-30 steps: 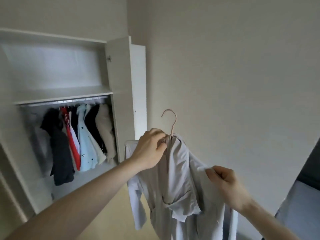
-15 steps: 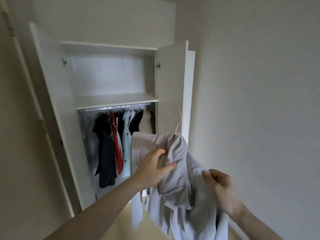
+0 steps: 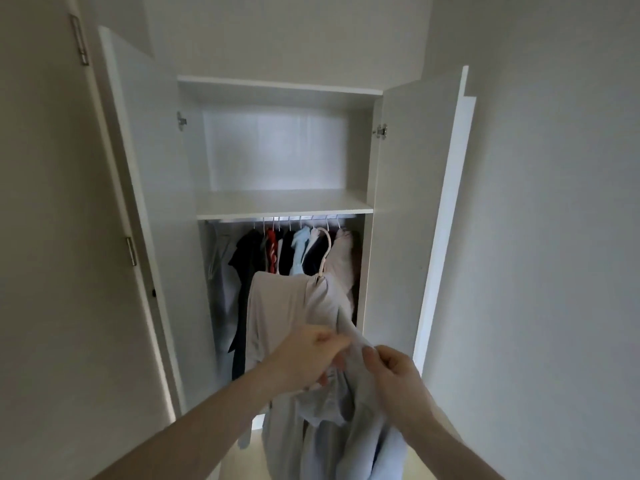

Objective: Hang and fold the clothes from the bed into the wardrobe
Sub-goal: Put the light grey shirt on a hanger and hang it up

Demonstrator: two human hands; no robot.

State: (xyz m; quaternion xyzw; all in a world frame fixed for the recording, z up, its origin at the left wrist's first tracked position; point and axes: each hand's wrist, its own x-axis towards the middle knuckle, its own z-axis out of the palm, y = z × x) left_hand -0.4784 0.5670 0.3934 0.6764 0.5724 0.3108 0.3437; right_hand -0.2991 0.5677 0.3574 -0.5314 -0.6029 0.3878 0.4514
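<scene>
Both hands are raised in front of the open white wardrobe point(image 3: 398, 202), gathered close together on a pale grey long-sleeved shirt point(image 3: 294, 306) that hangs on a thin white hanger point(image 3: 325, 251). The left hand point(image 3: 308, 358) has its fingers curled into the cloth at the shirt's front, and the right hand point(image 3: 394, 375), just beside it and slightly lower, pinches a fold of the same fabric between thumb and fingers — the two nearly touch, though motion blur makes it hard to tell whether they actually meet. Above the hands the shirt spreads wide over the hanger's shoulders, its collar bunched at the hanger's neck; the hook stands up past the collar, in front of the garments on the rail, and whether it has caught on anything cannot be told. Below the hands the rest of the shirt drops in loose folds, with a bluer tint to the fabric under the right wrist. Beyond and above the hands, a metal clothes rail point(image 3: 287, 219) under a white shelf point(image 3: 284, 202) carries a row of hung garments point(image 3: 277, 251) — black, red, light blue and beige among them. The wardrobe doors stand open to either side of the arms.
</scene>
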